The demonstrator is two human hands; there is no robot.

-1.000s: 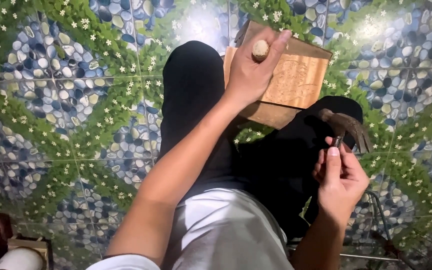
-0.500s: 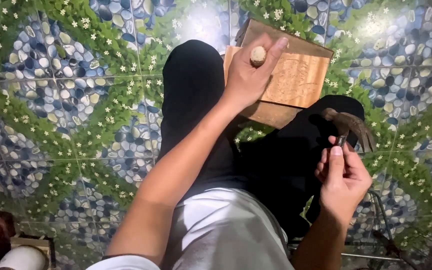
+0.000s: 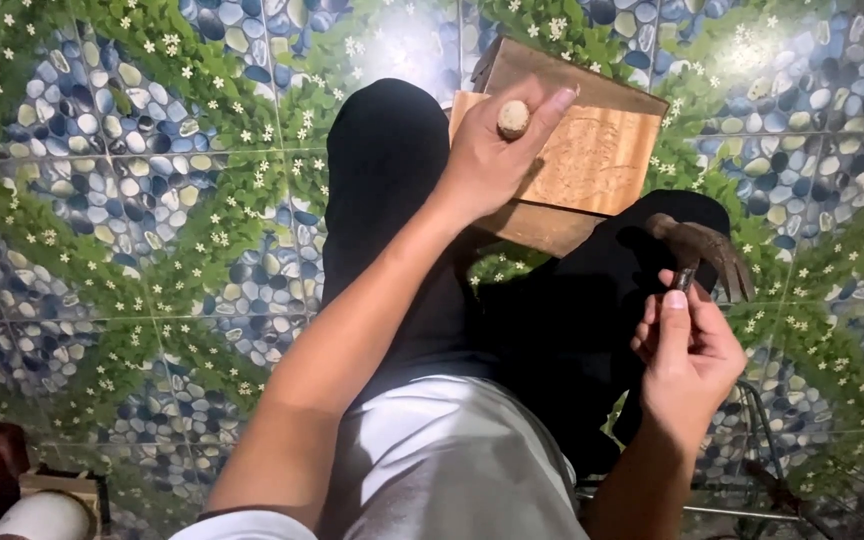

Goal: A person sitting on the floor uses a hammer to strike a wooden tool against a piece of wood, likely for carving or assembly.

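Observation:
My left hand (image 3: 497,150) is closed around a tool with a rounded wooden handle end (image 3: 513,119), pressed down onto a carved wooden block (image 3: 597,160) that rests across my knees. My right hand (image 3: 687,350) grips the shaft of a claw hammer (image 3: 700,250), its dark rusty head raised above my right knee, a little to the right of the block. The tool's tip is hidden behind my left hand. I sit with black trousers and a white shirt below.
The floor is tiled in a blue pebble and green leaf pattern (image 3: 152,200). A thin metal frame (image 3: 752,500) shows at lower right. A dark red object and a white cylinder (image 3: 42,515) lie at the lower left corner.
The hammer and my right hand have shifted slightly to the right and down. My left hand stays on the tool at the block.

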